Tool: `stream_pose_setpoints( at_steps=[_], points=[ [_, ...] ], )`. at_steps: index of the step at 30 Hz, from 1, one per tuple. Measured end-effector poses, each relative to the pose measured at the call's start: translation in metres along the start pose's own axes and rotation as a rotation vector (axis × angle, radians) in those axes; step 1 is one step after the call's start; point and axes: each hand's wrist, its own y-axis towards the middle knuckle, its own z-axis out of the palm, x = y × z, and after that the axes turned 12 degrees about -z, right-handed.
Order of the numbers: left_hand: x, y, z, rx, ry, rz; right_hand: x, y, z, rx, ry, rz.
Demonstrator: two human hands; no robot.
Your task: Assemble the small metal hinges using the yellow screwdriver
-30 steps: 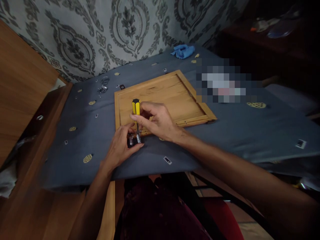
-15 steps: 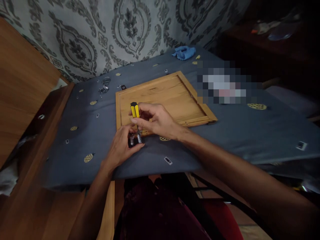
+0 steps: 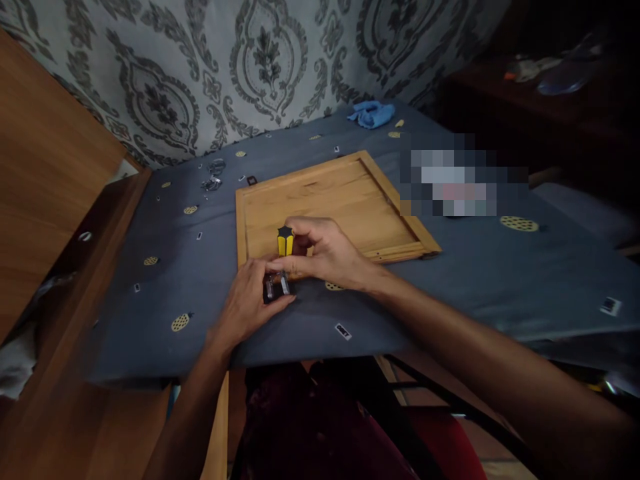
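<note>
The screwdriver (image 3: 285, 241) stood nearly upright in the right hand (image 3: 325, 257), its handle between the thumb and curled fingers, which were closed on it. Directly beneath lay a small metal fitting (image 3: 277, 287), at the near-left corner of the wooden panel (image 3: 320, 193); the left hand (image 3: 247, 297) was half closed around it, thumb along the near side and fingertips on the far side. The screwdriver's shaft and tip were hidden behind the right thumb and the left fingers, so their contact with the fitting could not be made out. The fitting's outline was partly covered too, showing only dark parts and shiny ridges. The handle was faceted, yellow with a black end. The panel was a rectangle of honey-coloured wood with a raised frame around a streaked, recessed middle, its near edge partly covered by the hands. Under it spread a grey-blue cloth (image 3: 300, 333) printed with yellow pineapples. Left of the panel's far corner lay shiny metal pieces (image 3: 213, 180), too small to identify; beyond the panel was a crumpled blue cloth (image 3: 373, 115). A pixelated patch obscured whatever lay to the right.
</note>
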Motion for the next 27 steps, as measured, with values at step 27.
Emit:
stream_pose_setpoints(
  at_steps=[27],
  points=[
    [-0.002,0.001,-0.002,0.022,-0.001,-0.037,0.004,-0.002,-0.010,0.063,0.258,0.199]
  ],
)
